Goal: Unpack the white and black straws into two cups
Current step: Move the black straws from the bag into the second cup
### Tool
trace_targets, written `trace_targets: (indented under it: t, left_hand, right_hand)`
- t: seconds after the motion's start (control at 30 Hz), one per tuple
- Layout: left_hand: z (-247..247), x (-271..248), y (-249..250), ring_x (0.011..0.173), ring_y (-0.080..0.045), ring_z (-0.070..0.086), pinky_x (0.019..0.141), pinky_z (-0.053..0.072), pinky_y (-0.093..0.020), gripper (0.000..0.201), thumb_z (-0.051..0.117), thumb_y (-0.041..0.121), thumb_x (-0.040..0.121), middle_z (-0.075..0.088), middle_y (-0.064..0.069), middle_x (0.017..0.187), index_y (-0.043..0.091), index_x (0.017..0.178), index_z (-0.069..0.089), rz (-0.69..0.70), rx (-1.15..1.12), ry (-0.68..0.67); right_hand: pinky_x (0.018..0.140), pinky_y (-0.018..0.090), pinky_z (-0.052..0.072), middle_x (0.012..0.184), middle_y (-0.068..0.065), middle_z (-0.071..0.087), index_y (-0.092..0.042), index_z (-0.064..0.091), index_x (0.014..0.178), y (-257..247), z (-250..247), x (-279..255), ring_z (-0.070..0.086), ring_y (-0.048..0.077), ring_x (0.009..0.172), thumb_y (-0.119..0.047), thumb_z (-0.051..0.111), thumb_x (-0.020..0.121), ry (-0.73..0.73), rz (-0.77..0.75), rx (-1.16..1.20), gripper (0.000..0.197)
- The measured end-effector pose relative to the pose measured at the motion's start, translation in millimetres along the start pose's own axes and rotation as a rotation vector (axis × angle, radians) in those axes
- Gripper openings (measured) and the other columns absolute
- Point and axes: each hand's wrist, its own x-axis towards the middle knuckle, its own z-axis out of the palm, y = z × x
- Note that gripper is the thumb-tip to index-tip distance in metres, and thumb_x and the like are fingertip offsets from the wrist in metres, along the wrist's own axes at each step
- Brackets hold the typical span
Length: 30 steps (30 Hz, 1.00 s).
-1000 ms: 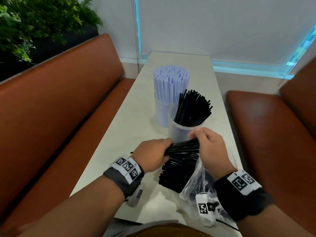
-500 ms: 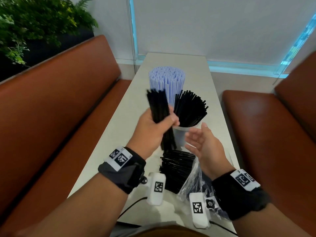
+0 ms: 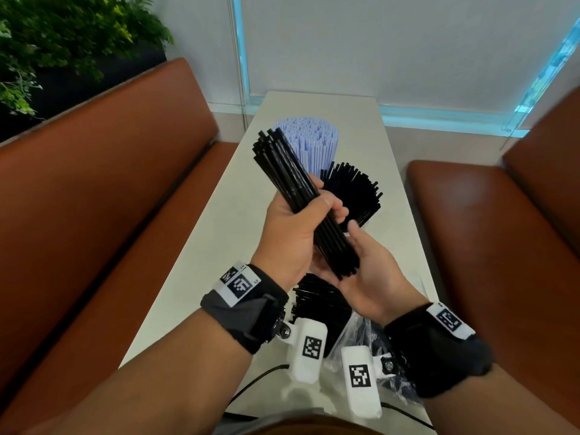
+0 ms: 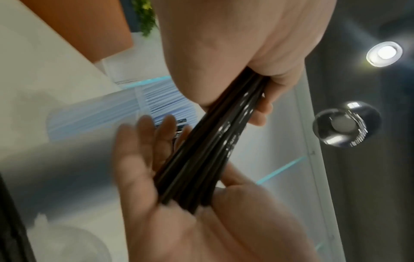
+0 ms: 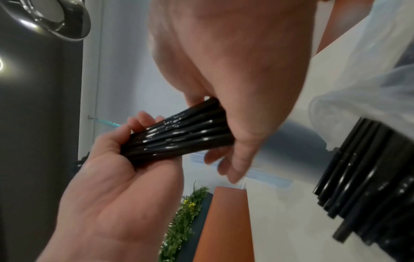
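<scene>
My left hand [image 3: 292, 233] grips a bundle of black straws [image 3: 301, 196] in mid-air, tilted with its top to the far left. The bundle's lower ends rest against the upturned palm of my right hand [image 3: 370, 277], whose fingers are straight. The left wrist view shows the same bundle [image 4: 212, 141] butting into the right palm [image 4: 179, 212]. Behind the hands stand the white straws [image 3: 309, 142] in one cup and more black straws [image 3: 354, 189] in the nearer cup, which is mostly hidden. Loose black straws [image 3: 317, 302] lie on the table below my wrists.
A clear plastic bag [image 3: 354, 337] lies on the long pale table [image 3: 194, 252] by the loose straws. Brown benches [image 3: 110, 215] run along both sides, and a plant [image 3: 62, 42] stands at the far left. The right wrist view shows the loose pile [image 5: 369, 168] under the bag [image 5: 369, 70].
My left hand lifted the bundle off the pile and tilted it upright. My right hand let go, turned palm up and came under the bundle's lower ends.
</scene>
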Motion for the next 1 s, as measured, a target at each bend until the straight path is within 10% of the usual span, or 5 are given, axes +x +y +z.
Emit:
trace_targets:
  t: [0.17,0.33,0.43,0.73,1.0]
  left_hand:
    - [-7.0,7.8,-4.7,0.072,-0.024,0.066,0.083,0.055,-0.042,0.017,0.063,0.002,0.084,0.064,-0.009,0.077,0.015,0.093,0.06,-0.021,-0.007,0.059]
    - [-6.7,10.1,-10.1,0.08,-0.027,0.07,0.082,0.056,-0.04,0.021,0.068,0.005,0.084,0.068,-0.008,0.083,0.013,0.102,0.061,-0.04,0.022,0.026]
    - [-11.0,17.9,-3.0,0.081,-0.029,0.069,0.082,0.054,-0.038,0.025,0.067,0.008,0.085,0.068,-0.009,0.085,0.016,0.107,0.061,-0.026,0.038,0.003]
    - [-5.6,66.7,43.9,0.061,-0.022,0.059,0.067,0.053,-0.036,0.016,0.058,-0.001,0.089,0.059,-0.003,0.068,0.014,0.09,0.054,0.36,0.062,0.162]
    - [-9.2,76.6,-9.9,0.067,-0.016,0.065,0.071,0.054,-0.028,0.01,0.063,0.012,0.089,0.065,0.001,0.071,0.021,0.088,0.057,0.317,0.429,0.167]
  right_hand:
    - [0.083,0.023,0.054,0.101,-0.011,0.072,-0.035,0.068,0.111,0.4,-7.7,-0.1,0.067,0.008,0.096,-0.042,0.075,0.078,-0.099,-0.373,-0.713,0.035]
    - [0.065,0.042,0.052,0.068,-0.007,0.062,-0.035,0.059,0.086,6.7,-5.2,7.3,0.058,0.01,0.061,-0.054,0.066,0.081,-0.036,-0.375,-1.033,0.021]
    - [0.055,0.037,0.047,0.06,-0.01,0.057,-0.042,0.055,0.084,9.0,-8.0,9.0,0.05,0.006,0.05,-0.057,0.057,0.081,0.01,-0.359,-1.112,0.015]
    - [0.054,0.031,0.041,0.065,-0.01,0.058,-0.041,0.039,0.126,-7.5,-26.1,24.0,0.058,0.009,0.063,-0.049,0.061,0.088,0.222,-0.438,-1.56,0.044]
    - [0.052,0.03,0.031,0.067,-0.011,0.051,-0.027,0.055,0.096,-17.5,-29.7,46.7,0.055,0.021,0.069,-0.049,0.045,0.102,0.16,-0.39,-1.718,0.025]
